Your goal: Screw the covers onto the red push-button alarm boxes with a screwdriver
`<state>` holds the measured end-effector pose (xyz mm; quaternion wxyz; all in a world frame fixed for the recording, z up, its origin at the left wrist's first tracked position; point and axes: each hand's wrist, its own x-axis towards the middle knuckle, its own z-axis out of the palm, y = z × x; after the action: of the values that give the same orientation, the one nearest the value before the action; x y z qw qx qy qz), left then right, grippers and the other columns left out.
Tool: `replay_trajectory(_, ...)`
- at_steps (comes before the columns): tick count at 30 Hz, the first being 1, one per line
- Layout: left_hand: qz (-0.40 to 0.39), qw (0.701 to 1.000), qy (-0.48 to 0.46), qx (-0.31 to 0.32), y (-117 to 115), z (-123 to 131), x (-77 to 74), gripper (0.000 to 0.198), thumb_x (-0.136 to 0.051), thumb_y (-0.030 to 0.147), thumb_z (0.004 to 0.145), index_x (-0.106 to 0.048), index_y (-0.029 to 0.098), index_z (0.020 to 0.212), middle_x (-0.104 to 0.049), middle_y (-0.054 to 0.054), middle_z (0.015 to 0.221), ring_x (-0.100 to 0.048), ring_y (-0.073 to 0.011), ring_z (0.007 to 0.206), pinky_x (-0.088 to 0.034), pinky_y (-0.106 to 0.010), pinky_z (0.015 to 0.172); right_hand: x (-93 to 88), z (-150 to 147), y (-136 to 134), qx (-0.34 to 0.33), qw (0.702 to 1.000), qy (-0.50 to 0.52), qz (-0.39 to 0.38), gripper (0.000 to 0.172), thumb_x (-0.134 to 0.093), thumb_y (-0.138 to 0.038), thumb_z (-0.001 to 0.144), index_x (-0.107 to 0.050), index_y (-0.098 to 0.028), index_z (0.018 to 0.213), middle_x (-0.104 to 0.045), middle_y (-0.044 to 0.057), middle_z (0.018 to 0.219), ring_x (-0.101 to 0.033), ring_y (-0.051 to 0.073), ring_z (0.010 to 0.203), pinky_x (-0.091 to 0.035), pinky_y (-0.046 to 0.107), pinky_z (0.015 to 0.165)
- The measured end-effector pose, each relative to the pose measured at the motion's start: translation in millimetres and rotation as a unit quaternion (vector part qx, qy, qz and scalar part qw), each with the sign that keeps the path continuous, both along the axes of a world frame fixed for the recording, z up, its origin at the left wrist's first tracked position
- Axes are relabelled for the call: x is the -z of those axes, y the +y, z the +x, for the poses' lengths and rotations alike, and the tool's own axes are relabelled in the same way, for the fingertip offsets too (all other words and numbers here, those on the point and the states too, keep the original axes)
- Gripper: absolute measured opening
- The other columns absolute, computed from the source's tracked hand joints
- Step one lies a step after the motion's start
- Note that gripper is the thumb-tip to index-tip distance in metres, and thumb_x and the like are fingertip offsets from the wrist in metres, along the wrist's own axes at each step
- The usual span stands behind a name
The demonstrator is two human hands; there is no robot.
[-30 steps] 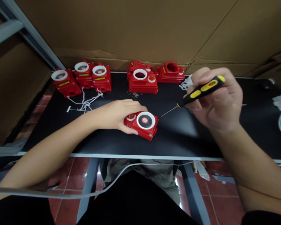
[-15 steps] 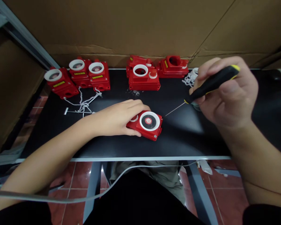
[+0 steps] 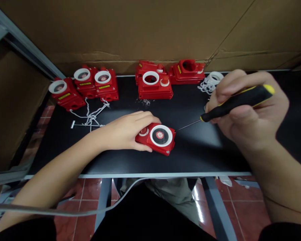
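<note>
My left hand (image 3: pixel 126 130) grips the left end of a red plastic box (image 3: pixel 157 138) with a white ring and a black disc on top, lying flat near the front of the black table (image 3: pixel 195 150). My right hand (image 3: pixel 251 112) is closed round a black and yellow screwdriver (image 3: pixel 237 100). Its thin shaft points down and left, with the tip just right of the box's upper right corner.
Three red boxes (image 3: pixel 84 85) with white rings stand at the back left, with white string and a metal pin (image 3: pixel 89 117) before them. More red boxes (image 3: pixel 165 78) and a tangle of white string with a ring (image 3: pixel 210 82) lie at the back middle. Cardboard walls stand behind.
My right hand has shifted right with the screwdriver, its handle now lying flatter. The box under my left hand has moved slightly right, and the view has shifted a little.
</note>
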<state>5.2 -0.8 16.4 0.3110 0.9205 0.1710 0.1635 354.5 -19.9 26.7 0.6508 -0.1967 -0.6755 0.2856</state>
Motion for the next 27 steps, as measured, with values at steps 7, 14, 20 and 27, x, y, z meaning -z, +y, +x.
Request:
replay_trajectory(7, 0.002, 1.0, -0.005, -0.002, -1, -5, 3.5, 0.066, -0.104, 0.059, 0.116, -0.074, 0.023, 0.162, -0.086, -0.016, 0.148, -0.085, -0.0353, 0.131, -0.067, -0.044, 0.121, -17.2, -8, -29, -0.112, 0.986, 0.034, -0.119, 0.038, -0.093, -0.022, 0.111, -0.093, -0.032, 0.147, -0.098, 0.005, 0.125, -0.055, 0.006, 0.041, -0.039, 0.022, 0.028)
replay_trajectory(14, 0.027, 0.999, 0.016, -0.013, -9, -5, 1.2, 0.064, -0.1, 0.05, 0.118, -0.07, 0.022, 0.167, -0.085, -0.017, 0.154, -0.085, -0.0374, 0.135, -0.067, -0.047, 0.123, -24.9, 0, -34, -0.106, 0.985, -0.019, -0.132, 0.028, -0.095, -0.041, 0.11, -0.099, -0.027, 0.134, -0.085, 0.01, 0.112, -0.069, 0.017, 0.061, -0.047, 0.031, 0.035)
replay_trajectory(20, 0.035, 0.999, 0.022, -0.011, -8, -5, -1.8, 0.063, -0.098, 0.05, 0.119, -0.07, 0.02, 0.167, -0.085, -0.018, 0.153, -0.086, -0.0374, 0.136, -0.068, -0.045, 0.123, -9.3, 4, -18, -0.078, 0.994, -0.026, -0.072, 0.032, -0.098, -0.035, 0.106, -0.1, -0.027, 0.137, -0.085, 0.008, 0.105, -0.065, 0.015, 0.056, -0.044, 0.031, 0.038)
replay_trajectory(27, 0.038, 0.999, 0.007, -0.006, -7, -4, 1.7, 0.06, -0.093, 0.057, 0.122, -0.07, 0.021, 0.165, -0.086, -0.018, 0.151, -0.086, -0.0383, 0.134, -0.071, -0.048, 0.121, -17.3, 1, -17, -0.149, 0.974, 0.047, -0.163, 0.032, -0.09, -0.025, 0.107, -0.095, -0.032, 0.138, -0.095, 0.005, 0.116, -0.06, 0.014, 0.036, -0.038, 0.03, 0.022)
